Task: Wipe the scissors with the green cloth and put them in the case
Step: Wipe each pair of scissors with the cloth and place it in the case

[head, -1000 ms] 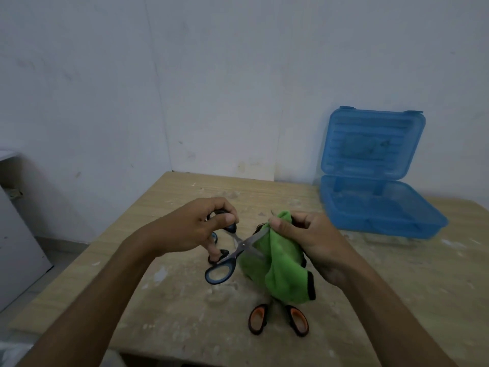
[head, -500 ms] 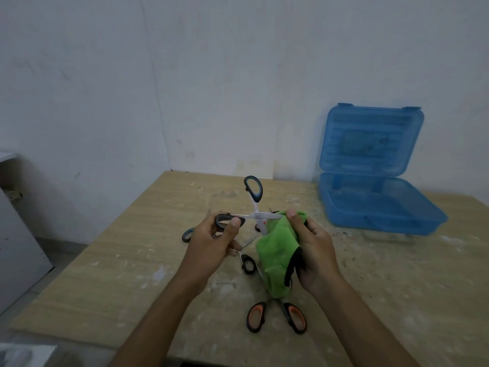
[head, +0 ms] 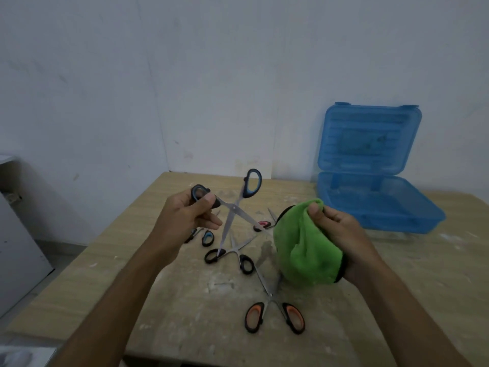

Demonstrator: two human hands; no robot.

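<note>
My left hand (head: 185,215) grips one handle of the blue-handled scissors (head: 235,207), held above the table with their blades spread wide apart; the other handle points up. My right hand (head: 336,231) holds the bunched green cloth (head: 304,247) just right of the blade tips, close to one tip. The blue case (head: 375,205) stands open at the back right, its lid leaning on the wall.
Other scissors lie on the wooden table (head: 185,300): an orange-handled pair (head: 275,311) near the front, a black-handled pair (head: 230,255) in the middle, a red-handled pair (head: 264,223) and another blue-handled pair (head: 203,235) behind. A white wall rises behind the table.
The scissors have swung upright and opened wider in my left hand. The cloth has come off the blade and moved right with my right hand.
</note>
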